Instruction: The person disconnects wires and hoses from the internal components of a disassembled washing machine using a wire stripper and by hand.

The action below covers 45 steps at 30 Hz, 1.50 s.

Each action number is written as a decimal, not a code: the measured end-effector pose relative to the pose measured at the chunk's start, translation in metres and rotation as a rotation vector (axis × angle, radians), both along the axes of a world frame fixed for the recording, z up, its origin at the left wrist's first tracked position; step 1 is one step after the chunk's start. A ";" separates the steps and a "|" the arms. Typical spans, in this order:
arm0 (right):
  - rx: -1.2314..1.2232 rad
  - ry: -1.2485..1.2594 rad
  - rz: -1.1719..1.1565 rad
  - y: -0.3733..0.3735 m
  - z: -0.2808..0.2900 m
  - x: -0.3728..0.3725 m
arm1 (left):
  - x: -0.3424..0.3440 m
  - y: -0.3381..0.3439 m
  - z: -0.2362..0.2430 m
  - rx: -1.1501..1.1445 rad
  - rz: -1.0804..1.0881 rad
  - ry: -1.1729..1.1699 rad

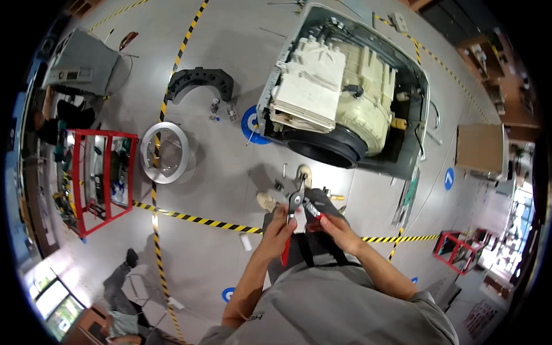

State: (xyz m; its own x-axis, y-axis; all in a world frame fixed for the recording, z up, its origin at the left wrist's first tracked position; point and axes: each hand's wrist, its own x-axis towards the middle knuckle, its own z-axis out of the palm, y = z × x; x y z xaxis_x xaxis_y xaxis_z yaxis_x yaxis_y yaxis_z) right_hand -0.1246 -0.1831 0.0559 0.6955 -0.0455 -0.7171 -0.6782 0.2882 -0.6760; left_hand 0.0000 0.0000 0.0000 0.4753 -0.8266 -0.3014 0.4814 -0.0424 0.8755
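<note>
Below me, my left hand (280, 228) is closed on one red handle of a pair of metal pliers (296, 200), whose grip hangs down past my fingers. My right hand (336, 229) is closed round the other red handle, spread away from the first, with the jaws pointing forward. Ahead lies an opened washing machine (417, 92) with a cream tub (368, 109), a white block (307, 80) and a black rubber door seal (322, 149). A few small tools (336, 197) lie by my shoes (303, 172).
A dark curved counterweight (201, 80) and a round door ring (178, 152) lie to the left, near a red-framed tool cart (79, 184). A grey appliance (86, 60) stands behind it. Another person (118, 282) is at lower left. A cardboard box (478, 150) and second cart (452, 248) are right.
</note>
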 end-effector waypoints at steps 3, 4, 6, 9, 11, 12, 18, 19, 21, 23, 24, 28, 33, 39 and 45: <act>0.261 -0.186 -0.231 0.000 0.024 0.002 | 0.009 -0.042 0.051 0.193 0.142 -0.152; 0.217 -0.206 -0.201 -0.008 0.038 0.008 | 0.008 -0.062 0.066 0.203 0.162 -0.212; 0.108 -0.268 -0.152 -0.023 0.048 0.013 | 0.007 -0.100 0.076 0.211 0.191 -0.467; 0.018 -0.296 -0.148 -0.043 0.055 0.018 | 0.012 -0.136 0.086 0.095 0.218 -0.259; 0.036 -0.385 -0.211 -0.050 0.044 0.021 | 0.020 -0.144 0.092 0.202 0.068 -0.180; 0.083 -0.289 -0.105 -0.061 0.054 0.030 | 0.026 -0.151 0.098 0.198 0.050 -0.128; -0.087 -0.298 0.346 -0.135 0.052 0.066 | 0.076 -0.137 0.116 0.218 0.221 0.464; -0.089 -0.221 0.083 -0.146 0.045 0.071 | 0.093 -0.128 0.113 0.182 0.256 0.493; -0.448 -0.179 -0.253 -0.170 -0.001 0.086 | 0.126 -0.107 0.108 0.210 0.305 0.414; -0.735 -0.003 -0.276 -0.187 -0.030 0.112 | 0.158 -0.084 0.101 0.257 0.393 0.353; -0.763 0.043 -0.298 -0.190 -0.043 0.127 | 0.175 -0.071 0.098 0.282 0.408 0.337; -0.203 0.167 -0.573 -0.186 -0.065 0.180 | 0.239 -0.022 0.086 0.402 0.434 0.334; -0.131 0.097 -0.863 -0.162 -0.075 0.206 | 0.327 0.033 0.063 0.466 0.343 0.344; -0.149 0.079 -1.020 -0.148 -0.079 0.209 | 0.403 0.048 0.053 0.512 0.202 0.333; -0.133 0.013 -1.019 -0.146 -0.081 0.203 | 0.424 0.041 0.058 0.523 0.150 0.297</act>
